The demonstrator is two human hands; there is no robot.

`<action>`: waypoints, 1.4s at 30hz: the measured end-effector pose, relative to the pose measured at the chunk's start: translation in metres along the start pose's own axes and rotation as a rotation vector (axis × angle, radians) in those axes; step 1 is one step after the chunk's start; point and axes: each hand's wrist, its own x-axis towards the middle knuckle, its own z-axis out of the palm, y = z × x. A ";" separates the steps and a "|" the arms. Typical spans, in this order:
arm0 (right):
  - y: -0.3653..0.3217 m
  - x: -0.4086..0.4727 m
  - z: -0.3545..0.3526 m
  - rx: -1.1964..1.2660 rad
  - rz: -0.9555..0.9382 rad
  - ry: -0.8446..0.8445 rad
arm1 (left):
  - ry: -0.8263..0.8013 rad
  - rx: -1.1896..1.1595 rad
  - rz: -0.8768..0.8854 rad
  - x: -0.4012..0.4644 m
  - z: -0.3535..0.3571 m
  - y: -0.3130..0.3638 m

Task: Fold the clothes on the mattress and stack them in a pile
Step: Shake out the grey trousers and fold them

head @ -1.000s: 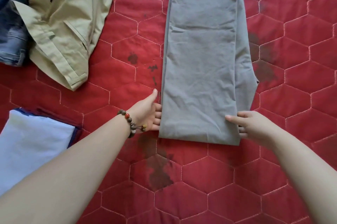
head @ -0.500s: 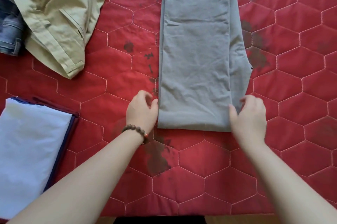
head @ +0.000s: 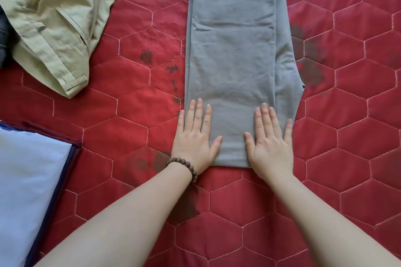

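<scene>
A grey garment (head: 234,45), folded lengthwise into a long strip, lies on the red quilted mattress (head: 134,127) and runs away from me past the top edge. My left hand (head: 194,138), with a bead bracelet at the wrist, lies flat with straight fingers on the strip's near left corner. My right hand (head: 270,141) lies flat the same way on the near right corner. A stack of folded clothes (head: 28,184), pale blue on top with dark blue and maroon edges below, sits at the lower left.
A crumpled beige garment (head: 52,19) lies at the upper left, with a dark denim piece (head: 4,34) at the left edge beside it. Dark stains mark the mattress around the grey strip. Bare red quilt extends to the right.
Both hands let go of the strip's near corners, where they were curled, and now lie flat with straight fingers on top of the near end.
</scene>
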 end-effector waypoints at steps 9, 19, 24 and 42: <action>-0.042 0.053 -0.032 0.215 -0.218 0.116 | 0.104 -0.065 0.095 0.042 -0.027 0.012; -0.030 0.175 -0.042 0.022 -0.189 0.137 | 0.183 -0.006 0.060 0.168 -0.050 -0.009; -0.030 0.232 -0.057 -0.003 -0.187 0.158 | 0.235 -0.019 -0.013 0.228 -0.068 -0.020; 0.035 0.375 -0.123 -0.285 -0.053 0.135 | 0.239 -0.017 -0.091 0.236 -0.065 -0.021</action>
